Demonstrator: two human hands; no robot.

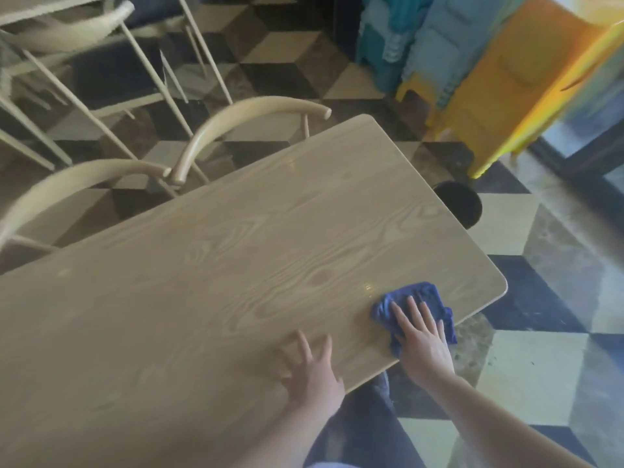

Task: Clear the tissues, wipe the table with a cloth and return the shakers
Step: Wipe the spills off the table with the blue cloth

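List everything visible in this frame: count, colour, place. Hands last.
table: one, light wood grain, centre.
cloth: one, blue, near right corner of table, under the right hand.
chairs: at least two with curved wooden backs, beige, at the table's far left side; more blurred behind.
plastic stools: stacks, yellow, blue, teal, top right on floor.
round dark object: one, black, beyond the table's right edge.
floor: cube-pattern tiles.
left hand: fingers spread, resting on table.
right hand: flat, pressing cloth.
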